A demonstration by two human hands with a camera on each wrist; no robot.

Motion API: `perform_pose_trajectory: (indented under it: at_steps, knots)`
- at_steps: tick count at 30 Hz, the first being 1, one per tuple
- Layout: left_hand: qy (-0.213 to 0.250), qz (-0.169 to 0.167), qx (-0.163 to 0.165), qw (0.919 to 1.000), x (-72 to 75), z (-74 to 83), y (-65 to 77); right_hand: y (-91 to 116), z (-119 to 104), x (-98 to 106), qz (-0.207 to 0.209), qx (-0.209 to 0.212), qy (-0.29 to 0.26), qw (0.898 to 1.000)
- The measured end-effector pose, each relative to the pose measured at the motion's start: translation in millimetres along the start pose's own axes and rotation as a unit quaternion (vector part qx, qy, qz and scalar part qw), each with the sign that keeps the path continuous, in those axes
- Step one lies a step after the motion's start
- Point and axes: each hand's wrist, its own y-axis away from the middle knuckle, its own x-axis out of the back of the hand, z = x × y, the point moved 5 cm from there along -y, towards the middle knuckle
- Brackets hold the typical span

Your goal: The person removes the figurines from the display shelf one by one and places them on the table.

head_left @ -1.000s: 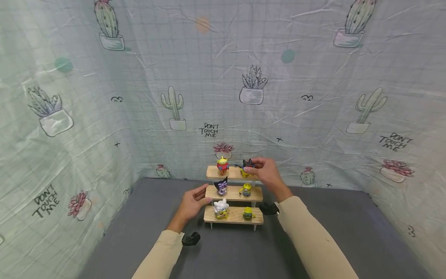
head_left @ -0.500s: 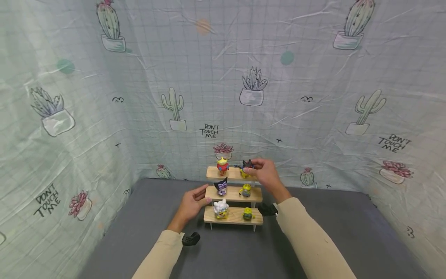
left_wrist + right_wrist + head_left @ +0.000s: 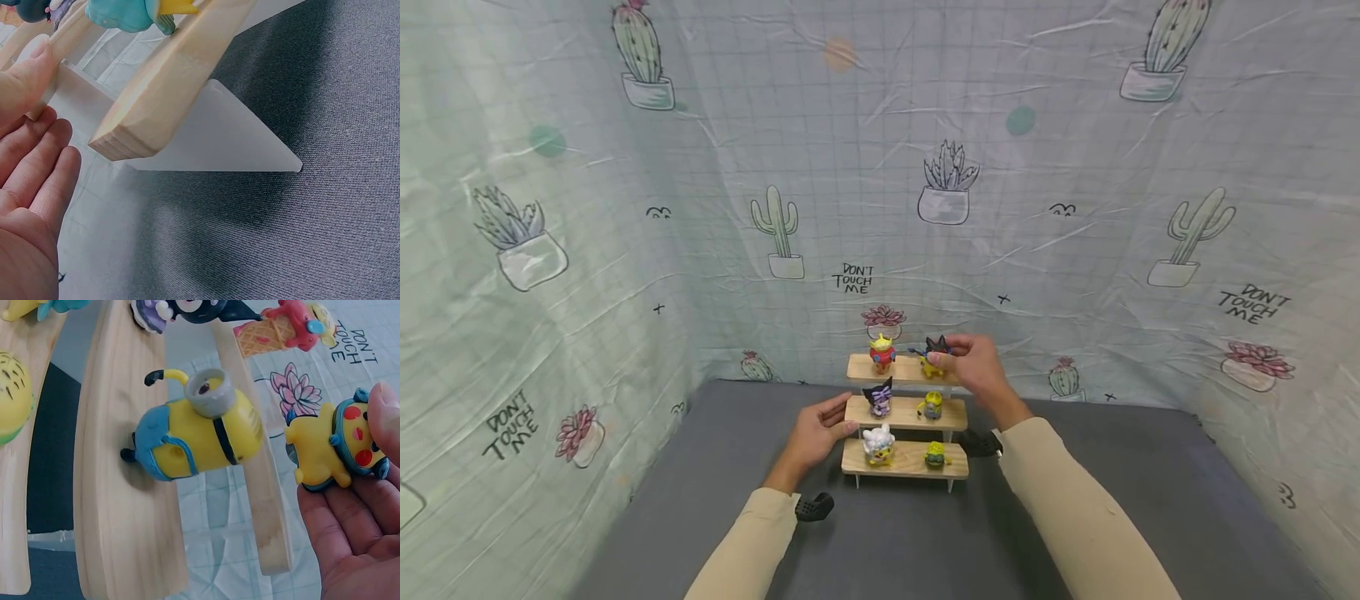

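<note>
A three-tier wooden display stand (image 3: 906, 412) with translucent side supports stands on the grey tabletop. My left hand (image 3: 816, 435) grips the left end of its middle shelf, thumb on top and fingers below in the left wrist view. At the top shelf's right end, my right hand (image 3: 981, 367) pinches a yellow Pikachu figurine (image 3: 312, 447) wearing a dark, blue-trimmed hood. Its thumb lies against the face side, its fingers under the back. A one-eyed Minion figurine (image 3: 212, 434) stands on the middle shelf, below and in front of that hand.
At the top left is a red-clad alien figurine (image 3: 882, 355). Below it stand a black-and-purple figurine (image 3: 879, 398) and a white-hatted yellow one (image 3: 878, 446). A yellow-green figurine (image 3: 936, 454) is at the bottom right. A cactus-print sheet (image 3: 880, 167) hangs close behind.
</note>
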Motion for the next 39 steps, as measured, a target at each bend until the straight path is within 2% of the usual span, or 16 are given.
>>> perform_pose_trajectory:
  at_steps: [13, 32, 39]
  knots:
    - [0.008, 0.0, 0.002, 1.0, 0.1, -1.8, -1.2, 0.3, 2.7, 16.3, 0.01, 0.002, 0.004, 1.0]
    - [0.002, 0.0, 0.003, 1.0, -0.1, -0.7, 1.3, 8.1, 4.9, 41.8, -0.001, 0.018, -0.003, 1.0]
    - [0.001, 0.001, 0.004, 1.0, 0.1, 1.0, 0.9, 9.9, 7.9, 52.3, 0.005, 0.019, 0.01, 1.0]
